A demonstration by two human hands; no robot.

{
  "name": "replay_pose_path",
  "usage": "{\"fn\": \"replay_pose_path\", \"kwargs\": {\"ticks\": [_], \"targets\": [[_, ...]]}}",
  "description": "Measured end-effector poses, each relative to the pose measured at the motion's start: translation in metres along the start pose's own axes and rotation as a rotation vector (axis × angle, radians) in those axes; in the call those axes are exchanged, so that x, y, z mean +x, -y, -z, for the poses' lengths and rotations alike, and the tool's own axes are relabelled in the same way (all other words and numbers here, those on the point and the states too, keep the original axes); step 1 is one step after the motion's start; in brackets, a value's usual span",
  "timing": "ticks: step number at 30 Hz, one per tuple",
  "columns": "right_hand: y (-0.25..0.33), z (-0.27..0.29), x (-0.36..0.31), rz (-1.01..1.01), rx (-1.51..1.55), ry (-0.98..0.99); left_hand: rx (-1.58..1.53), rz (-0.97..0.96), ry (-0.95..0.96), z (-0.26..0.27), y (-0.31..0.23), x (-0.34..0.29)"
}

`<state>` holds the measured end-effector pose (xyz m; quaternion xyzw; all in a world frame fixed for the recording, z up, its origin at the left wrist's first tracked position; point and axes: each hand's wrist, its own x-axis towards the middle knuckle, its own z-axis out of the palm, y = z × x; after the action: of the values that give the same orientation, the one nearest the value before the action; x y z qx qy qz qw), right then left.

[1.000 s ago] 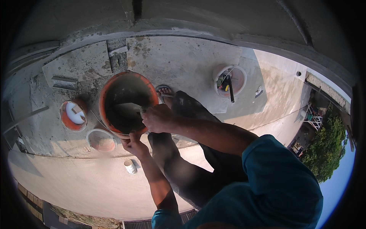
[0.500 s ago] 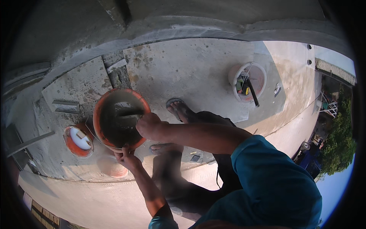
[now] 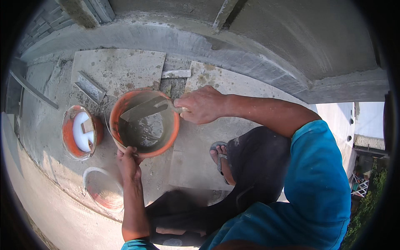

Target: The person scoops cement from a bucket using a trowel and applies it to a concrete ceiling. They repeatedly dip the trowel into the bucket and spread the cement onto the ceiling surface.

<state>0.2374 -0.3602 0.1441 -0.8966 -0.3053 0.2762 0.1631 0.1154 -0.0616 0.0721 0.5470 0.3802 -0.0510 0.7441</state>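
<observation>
An orange bucket (image 3: 175,132) stands on the ground in front of me, with wet grey mortar (image 3: 146,132) inside. My right hand (image 3: 202,105) is closed around the handle of a trowel (image 3: 143,109). The trowel's flat, mortar-smeared blade reaches over the bucket's far side, above the mortar. At the near left rim, my left hand (image 3: 130,163) grips the bucket's handle (image 3: 119,146). Its fingers are closed and partly hidden by the hand itself.
Left of the mortar bucket is another orange bucket (image 3: 68,132) holding something white and a small block. A pale bucket (image 3: 89,171) sits nearer. Boards (image 3: 121,68) and a metal channel piece (image 3: 90,86) lie below the grey wall (image 3: 183,46). My sandalled foot (image 3: 221,160) is right of the bucket.
My view has swung to the right, toward the wall. The trowel blade, mostly sunk in the mortar before, now shows above it. My left hand stays at the bucket's near side.
</observation>
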Motion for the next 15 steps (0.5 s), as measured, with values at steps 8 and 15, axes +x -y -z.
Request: {"fn": "replay_pose_path", "kwargs": {"ticks": [8, 15], "targets": [[-0.083, 0.065, -0.106, -0.447, 0.059, -0.334, 0.119, 0.021, 0.136, -0.001, -0.008, -0.014], [-0.137, 0.11, -0.11, -0.615, -0.156, -0.408, 0.106, 0.043, 0.161, -0.016, -0.001, -0.042]]}}
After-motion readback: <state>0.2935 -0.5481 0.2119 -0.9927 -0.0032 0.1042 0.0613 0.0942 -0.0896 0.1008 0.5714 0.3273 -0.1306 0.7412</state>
